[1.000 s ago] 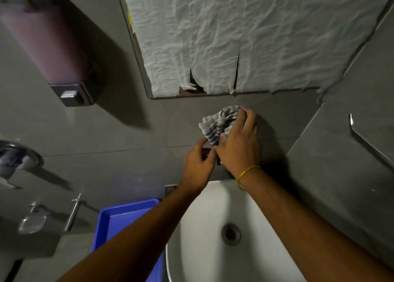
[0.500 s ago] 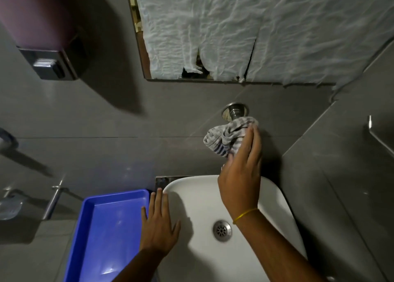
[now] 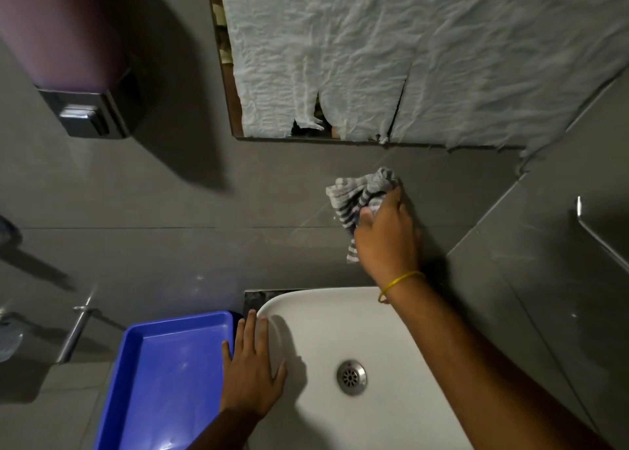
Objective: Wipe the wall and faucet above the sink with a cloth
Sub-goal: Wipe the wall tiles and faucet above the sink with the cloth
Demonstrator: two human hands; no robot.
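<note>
Pressing cloth (image 3: 360,194) wallward, right hand (image 3: 386,238) clenched

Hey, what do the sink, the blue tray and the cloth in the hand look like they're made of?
The sink looks like glazed white ceramic: smooth, glossy, thick rounded rim, though moulded resin is possible. The blue tray looks like moulded plastic, uniform in colour with soft highlights. The cloth, bunched in the right hand, looks like woven cotton: soft folds, grey and white stripes.
</note>
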